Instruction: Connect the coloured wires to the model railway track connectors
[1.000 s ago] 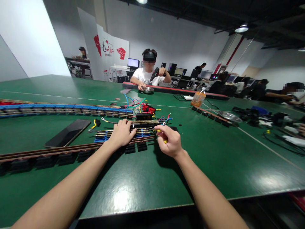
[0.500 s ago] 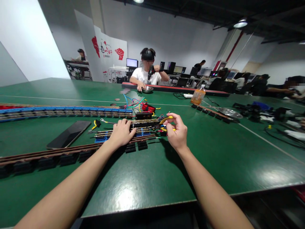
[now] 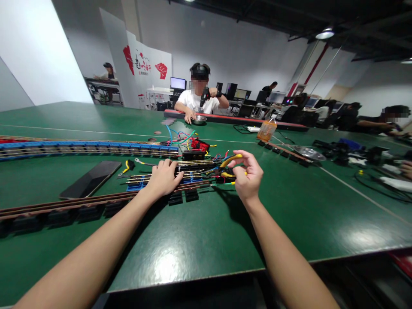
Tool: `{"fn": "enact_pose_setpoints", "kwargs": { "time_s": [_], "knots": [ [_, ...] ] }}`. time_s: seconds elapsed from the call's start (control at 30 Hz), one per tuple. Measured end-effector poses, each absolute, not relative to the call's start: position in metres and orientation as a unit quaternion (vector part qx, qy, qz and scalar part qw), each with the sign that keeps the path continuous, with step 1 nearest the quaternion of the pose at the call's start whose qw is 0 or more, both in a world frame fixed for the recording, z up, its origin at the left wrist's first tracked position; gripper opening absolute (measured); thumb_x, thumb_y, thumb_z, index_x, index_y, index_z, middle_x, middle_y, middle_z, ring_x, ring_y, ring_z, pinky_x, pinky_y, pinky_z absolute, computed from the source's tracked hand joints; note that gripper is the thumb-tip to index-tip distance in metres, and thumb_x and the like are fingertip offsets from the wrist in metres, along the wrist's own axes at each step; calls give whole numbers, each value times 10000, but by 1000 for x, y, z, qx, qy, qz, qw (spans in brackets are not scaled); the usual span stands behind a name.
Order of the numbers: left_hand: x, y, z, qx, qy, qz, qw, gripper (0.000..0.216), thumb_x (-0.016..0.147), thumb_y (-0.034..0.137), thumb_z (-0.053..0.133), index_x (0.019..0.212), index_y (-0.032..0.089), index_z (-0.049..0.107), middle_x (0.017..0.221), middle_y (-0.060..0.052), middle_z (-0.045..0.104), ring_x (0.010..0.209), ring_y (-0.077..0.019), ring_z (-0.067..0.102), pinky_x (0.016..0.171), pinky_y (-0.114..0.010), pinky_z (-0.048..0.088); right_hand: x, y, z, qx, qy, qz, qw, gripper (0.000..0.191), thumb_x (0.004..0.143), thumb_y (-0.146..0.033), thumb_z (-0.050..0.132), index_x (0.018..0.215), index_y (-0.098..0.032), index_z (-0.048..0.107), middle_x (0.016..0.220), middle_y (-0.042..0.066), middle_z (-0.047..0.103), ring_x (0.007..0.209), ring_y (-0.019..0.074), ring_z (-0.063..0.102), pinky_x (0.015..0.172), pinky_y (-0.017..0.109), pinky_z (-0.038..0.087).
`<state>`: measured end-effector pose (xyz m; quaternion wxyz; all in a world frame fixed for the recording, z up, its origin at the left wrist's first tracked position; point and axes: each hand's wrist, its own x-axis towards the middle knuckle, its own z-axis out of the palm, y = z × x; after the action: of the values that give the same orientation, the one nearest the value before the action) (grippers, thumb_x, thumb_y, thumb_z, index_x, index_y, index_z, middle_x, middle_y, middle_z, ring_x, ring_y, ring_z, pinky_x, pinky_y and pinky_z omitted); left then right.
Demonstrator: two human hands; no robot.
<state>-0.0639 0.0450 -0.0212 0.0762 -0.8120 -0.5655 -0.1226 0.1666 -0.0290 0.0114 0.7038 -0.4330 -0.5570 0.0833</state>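
My left hand [image 3: 165, 177] is on a short rail section [image 3: 193, 177] with brass-coloured strips and blue supports. Its fingers reach over the top, and the thumb sits on the near side. My right hand [image 3: 249, 177] grips yellow-handled pliers [image 3: 230, 160], with the handles spread apart. The pliers' jaws point left among thin coloured wires at the rail's right end; what lies between them is too small to tell. A green wire [image 3: 223, 184] sticks out below the pliers. Left of my left hand, a ring terminal [image 3: 137, 161] ends a yellow-marked cable.
A curved blue rail [image 3: 80, 150], a phone [image 3: 92, 180] and a brown rail with black blocks [image 3: 64, 208] lie at left. Behind the work is a red-and-black part [image 3: 199, 145]. An orange bottle [image 3: 266, 130] stands farther right. Across the table, a person [image 3: 201, 101] holds a drill over a metal bowl.
My right hand and the pliers have moved a little to the right, showing more of the green wire. My left hand stays on the rail section.
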Motion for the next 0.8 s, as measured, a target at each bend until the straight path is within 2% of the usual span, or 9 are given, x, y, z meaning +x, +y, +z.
{"fn": "enact_pose_setpoints", "kwargs": {
  "time_s": [0.13,0.3,0.47,0.67,0.8],
  "knots": [
    [-64,45,-21,-813,-565,-118,75,461,947,467,345,1186,139,563,1198,-163,552,1107,-312,506,868,-440,444,167,-27,9,-444,-571,89,685,346,697,-156,512,1028,-179,613,687,-34,627,516,79,524,428,179,333],
    [-65,44,-21,-815,-562,-123,71,456,949,463,338,1184,147,567,1189,-162,554,1119,-315,502,870,-437,441,168,-26,9,-433,-574,87,689,322,717,-162,505,1021,-179,612,687,-26,625,564,101,572,473,195,410],
    [-65,44,-20,-814,-564,-120,70,454,952,463,346,1199,148,560,1201,-163,555,1116,-311,501,874,-433,438,166,-26,1,-447,-613,63,648,351,729,-128,487,1053,-183,613,711,-28,629,517,86,545,455,191,402],
    [-64,43,-20,-812,-566,-122,75,437,954,456,359,1189,148,562,1199,-161,556,1118,-309,503,877,-424,435,148,-35,-8,-348,-753,-69,554,368,728,-54,463,1044,-179,605,666,-33,601,499,92,542,521,217,467],
    [-63,41,-19,-811,-566,-126,76,429,954,448,369,1193,145,555,1200,-158,557,1119,-311,505,878,-426,438,138,-37,-9,-251,-835,-153,466,399,733,-51,447,1092,-155,585,727,12,643,547,116,554,523,232,468]
  ]
}}
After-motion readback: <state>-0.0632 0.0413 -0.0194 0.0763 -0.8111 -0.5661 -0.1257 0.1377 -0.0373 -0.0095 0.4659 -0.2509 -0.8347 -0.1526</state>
